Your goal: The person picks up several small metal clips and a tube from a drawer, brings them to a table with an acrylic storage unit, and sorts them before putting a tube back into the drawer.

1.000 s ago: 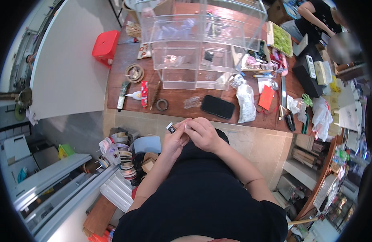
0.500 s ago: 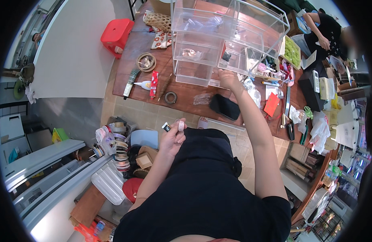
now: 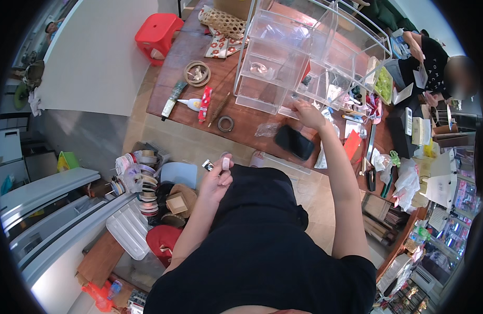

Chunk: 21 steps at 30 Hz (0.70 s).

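My left hand [image 3: 215, 183] is closed in front of my waist. Between its thumb and fingers is a small pale pink roll [image 3: 226, 163], like tape or ribbon. A little black and white piece [image 3: 207, 165] sticks out on its other side. My right arm reaches over the table, and my right hand [image 3: 309, 115] has its fingers pinched together by the front of a clear drawer unit [image 3: 267, 78]. What those fingers hold is too small to make out. Just below that hand a black phone [image 3: 293, 142] lies on the table [image 3: 241, 123].
Toward the left lie a rattan-coloured ring [image 3: 197, 74], a grey tape roll [image 3: 225, 124], a red packet [image 3: 205, 104] and a green tube [image 3: 173, 99]. To the right are a red card [image 3: 351, 144] and scissors. Another person [image 3: 419, 63] works at the far right. Ribbon spools [image 3: 148, 193] stand by my left.
The view has shifted, so the table's things sit further right and lower. My right hand has drawn slightly back toward me. The left hand still grips the small roll.
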### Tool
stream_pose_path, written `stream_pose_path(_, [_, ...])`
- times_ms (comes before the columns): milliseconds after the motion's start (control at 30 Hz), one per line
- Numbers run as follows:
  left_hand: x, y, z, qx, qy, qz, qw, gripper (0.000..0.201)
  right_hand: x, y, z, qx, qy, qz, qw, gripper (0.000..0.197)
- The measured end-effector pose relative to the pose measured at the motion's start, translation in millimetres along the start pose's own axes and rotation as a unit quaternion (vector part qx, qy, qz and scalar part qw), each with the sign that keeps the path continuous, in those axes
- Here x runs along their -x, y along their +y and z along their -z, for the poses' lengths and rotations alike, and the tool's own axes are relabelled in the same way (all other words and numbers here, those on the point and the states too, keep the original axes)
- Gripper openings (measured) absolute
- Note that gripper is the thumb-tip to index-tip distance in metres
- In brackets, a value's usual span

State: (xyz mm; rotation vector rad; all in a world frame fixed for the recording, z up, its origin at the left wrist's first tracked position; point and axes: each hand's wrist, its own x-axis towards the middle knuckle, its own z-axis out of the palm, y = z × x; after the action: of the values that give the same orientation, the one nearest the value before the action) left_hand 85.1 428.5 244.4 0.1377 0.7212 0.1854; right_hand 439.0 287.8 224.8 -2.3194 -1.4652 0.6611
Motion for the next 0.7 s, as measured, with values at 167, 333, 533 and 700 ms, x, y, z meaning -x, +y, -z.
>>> stream_pose_path(167, [-4, 4, 8, 0.025, -0.023, 0.001, 0.999, 0.027, -4, -3, 1, -0.001, 0.011, 0.01, 1.0, 0.014])
stream_pose_path(333, [-6, 4, 10, 0.024, -0.012, 0.004, 1.0, 0.026, -5, 8, -7, 0.052, 0.015, 0.044, 0.998, 0.013])
stream_pose_path(533, [-10, 3, -4, -0.008, -0.011, 0.015, 1.0, 0.023, -17, 1, 8, -0.001, 0.043, 0.004, 0.999, 0.02])
stream_pose_path(700, [-11, 0, -6, 0.0, -0.007, 0.021, 1.0, 0.023, -10, -9, 19, 0.17, 0.093, 0.086, 0.977, 0.037])
